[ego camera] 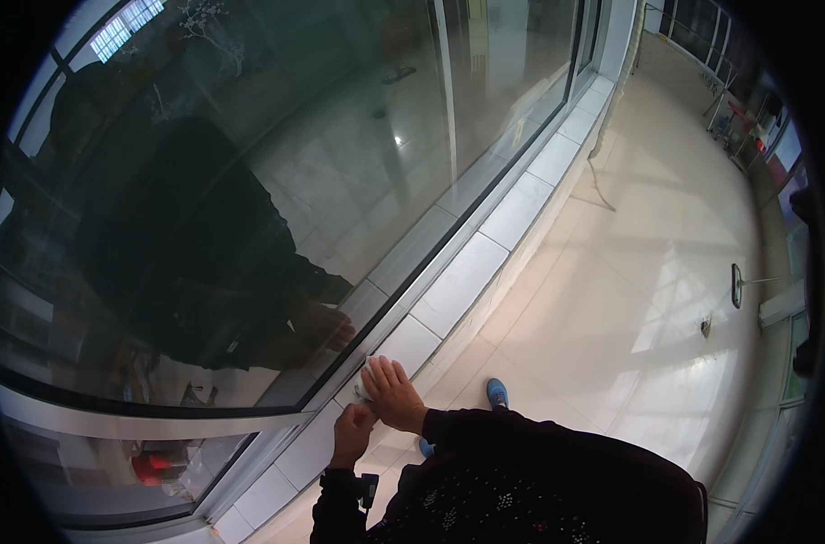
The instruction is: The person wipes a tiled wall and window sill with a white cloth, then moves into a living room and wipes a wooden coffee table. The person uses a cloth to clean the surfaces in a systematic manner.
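Note:
My right hand lies spread on a pale cloth, pressing it against the white-tiled window ledge beside the frame. Just below it, my left hand is curled near the cloth's lower edge, its fingertips close to the right wrist; whether it grips part of the cloth is not clear. The large glass pane rises beyond the ledge and reflects a dark figure and a hand. Most of the cloth is hidden under the right palm.
A glossy tiled floor stretches along the ledge. A flat mop stands by the far wall, with a small dark object near it. A thin cord hangs from the ledge. A metal rack stands farther off.

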Tool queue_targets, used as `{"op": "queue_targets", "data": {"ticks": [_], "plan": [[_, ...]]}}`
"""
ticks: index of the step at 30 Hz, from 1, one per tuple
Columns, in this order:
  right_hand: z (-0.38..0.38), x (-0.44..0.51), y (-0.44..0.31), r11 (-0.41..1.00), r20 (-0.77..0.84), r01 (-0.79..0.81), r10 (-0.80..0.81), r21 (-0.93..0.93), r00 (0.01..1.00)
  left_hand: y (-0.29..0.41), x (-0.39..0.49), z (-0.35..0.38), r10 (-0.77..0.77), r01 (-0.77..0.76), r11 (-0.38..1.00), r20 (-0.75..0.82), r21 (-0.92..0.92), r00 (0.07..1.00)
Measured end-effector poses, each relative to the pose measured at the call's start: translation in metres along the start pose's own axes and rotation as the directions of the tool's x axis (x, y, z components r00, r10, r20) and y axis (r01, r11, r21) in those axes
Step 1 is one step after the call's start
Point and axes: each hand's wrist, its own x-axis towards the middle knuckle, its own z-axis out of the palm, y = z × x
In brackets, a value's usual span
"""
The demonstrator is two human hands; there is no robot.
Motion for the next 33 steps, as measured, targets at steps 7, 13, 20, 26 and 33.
{"op": "queue_targets", "data": {"ticks": [7,13,20,26,33], "plan": [[0.007,-0.024,0.004,0.997,-0.03,-0.016,0.019,0.079,0.999,-0.06,-0.068,-0.069,0.061,0.002,0.92,-0.148,0.393,0.987],[-0.041,-0.005,0.154,0.851,-0.214,-0.513,0.484,-0.108,0.848,-0.086,-0.077,-0.082,0.248,-0.19,0.862,-0.065,0.47,0.967],[-0.006,0.013,0.072,0.875,-0.253,-0.479,0.45,-0.069,0.857,-0.092,-0.073,-0.084,0.265,-0.225,0.854,-0.021,0.469,0.964],[0.02,-0.023,-0.074,0.981,0.122,0.181,-0.188,0.065,0.975,-0.085,-0.069,-0.089,0.202,-0.192,0.872,0.024,0.45,0.979],[-0.02,-0.008,0.086,0.96,-0.121,-0.274,0.265,-0.064,0.957,-0.087,-0.07,-0.089,0.189,-0.182,0.888,0.026,0.422,0.982]]}}
